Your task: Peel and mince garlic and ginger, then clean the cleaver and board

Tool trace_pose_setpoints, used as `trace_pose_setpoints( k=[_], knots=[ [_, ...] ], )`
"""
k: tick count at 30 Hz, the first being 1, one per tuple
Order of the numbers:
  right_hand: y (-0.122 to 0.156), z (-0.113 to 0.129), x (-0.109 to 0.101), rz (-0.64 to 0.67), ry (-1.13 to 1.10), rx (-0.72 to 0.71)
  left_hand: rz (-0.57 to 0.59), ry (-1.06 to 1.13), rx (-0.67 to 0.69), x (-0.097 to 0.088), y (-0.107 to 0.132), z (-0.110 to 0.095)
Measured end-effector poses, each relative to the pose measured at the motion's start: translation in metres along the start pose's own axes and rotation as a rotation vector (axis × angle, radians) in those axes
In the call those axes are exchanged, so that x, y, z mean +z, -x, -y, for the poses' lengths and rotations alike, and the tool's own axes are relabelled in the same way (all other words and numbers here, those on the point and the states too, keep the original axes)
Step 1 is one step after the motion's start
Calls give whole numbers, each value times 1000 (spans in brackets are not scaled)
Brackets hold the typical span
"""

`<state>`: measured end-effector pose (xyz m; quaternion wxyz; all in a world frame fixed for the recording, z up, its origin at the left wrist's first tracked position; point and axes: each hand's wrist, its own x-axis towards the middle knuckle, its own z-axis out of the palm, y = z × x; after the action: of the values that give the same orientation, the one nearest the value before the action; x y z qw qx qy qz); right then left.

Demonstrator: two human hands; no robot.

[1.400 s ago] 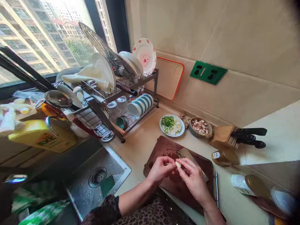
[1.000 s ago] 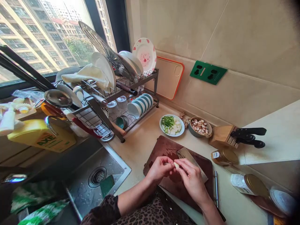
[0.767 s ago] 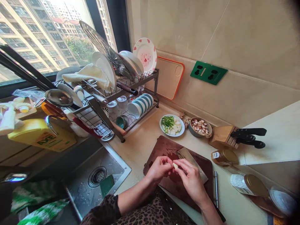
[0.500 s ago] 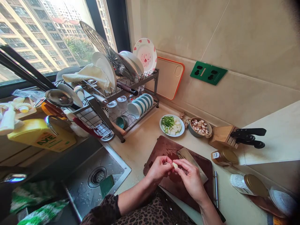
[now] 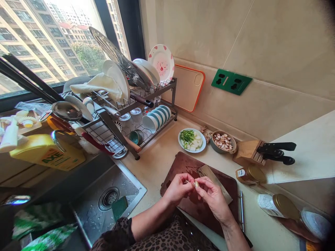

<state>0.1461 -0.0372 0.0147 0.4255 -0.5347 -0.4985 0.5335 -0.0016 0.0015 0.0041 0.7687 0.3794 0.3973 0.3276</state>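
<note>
Both forearms reach forward over the board, the left hand and right hand together, fingertips pinching a pale garlic clove above the middle of the cutting board. Less of the clove shows than a moment earlier. A cleaver lies just beyond the right hand; a bowl of garlic sits past the board's far edge.

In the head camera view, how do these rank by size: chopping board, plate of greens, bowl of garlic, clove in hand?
The chopping board is largest. The plate of greens and bowl of garlic look alike, so unranked. The clove is smallest.
</note>
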Motion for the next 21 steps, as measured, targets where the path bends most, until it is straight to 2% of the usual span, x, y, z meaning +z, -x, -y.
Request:
trace_pose_setpoints(
  k=[5,9,11,14,18,21],
  knots=[
    [2,1,2,-17,-99,39,-6,20,-19,1,0,0],
    [4,6,2,-54,-292,166,-40,74,-45,0,-1,-1],
    [5,7,0,-82,-330,181,-45,104,-68,0,-1,-2],
    [4,6,-2,-101,-221,89,-32,123,-66,2,-1,-2],
    [3,3,-3,-91,64,-47,19,104,6,3,-1,0],
    [3,3,-4,-99,233,-126,30,119,-11,2,-1,2]
  ],
)
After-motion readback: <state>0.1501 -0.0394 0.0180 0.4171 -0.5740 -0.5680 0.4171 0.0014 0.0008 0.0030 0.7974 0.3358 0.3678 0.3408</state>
